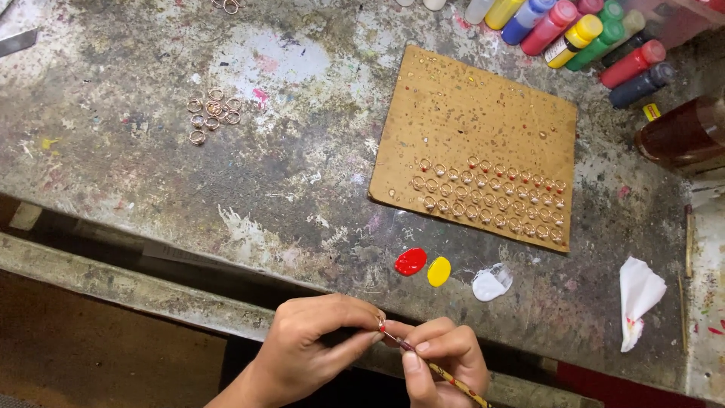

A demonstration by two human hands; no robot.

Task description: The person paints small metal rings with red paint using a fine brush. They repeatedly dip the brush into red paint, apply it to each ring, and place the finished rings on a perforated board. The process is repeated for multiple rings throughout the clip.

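While the left hand (317, 344) pinches a small metal ring (381, 325) between thumb and forefinger at the lower middle of the frame, the right hand (442, 359) holds a thin paintbrush (438, 370) like a pen, its fingers closed round the patterned handle and its red-loaded tip touching the ring. Both hands hover just off the near edge of the bench (151, 166), with thumbs close together. To do this dab well, I judge the ring should stay clamped firmly and the brush hand should brace against the other, so only the tip moves and the paint lands on the ring's small setting, not the band.

Just beyond the hands, on the bench surface, lie three paint blobs in a row: a red blob (410, 261), a yellow blob (439, 271) touching it, and a white blob (492, 283) a little to the right. A crumpled white tissue (638, 298) with a red stain lies at lower right.

Farther up, right of centre, a brown cardboard sheet (468, 106) carries rows of rings (491, 196) stuck along its near half, some already dotted with colour. A loose heap of unpainted rings (211, 113) sits at upper left. Along the top right edge stand paint bottles (574, 34) in yellow, blue, red, green and dark colours, and a brown jar (683, 136) lies beside them.
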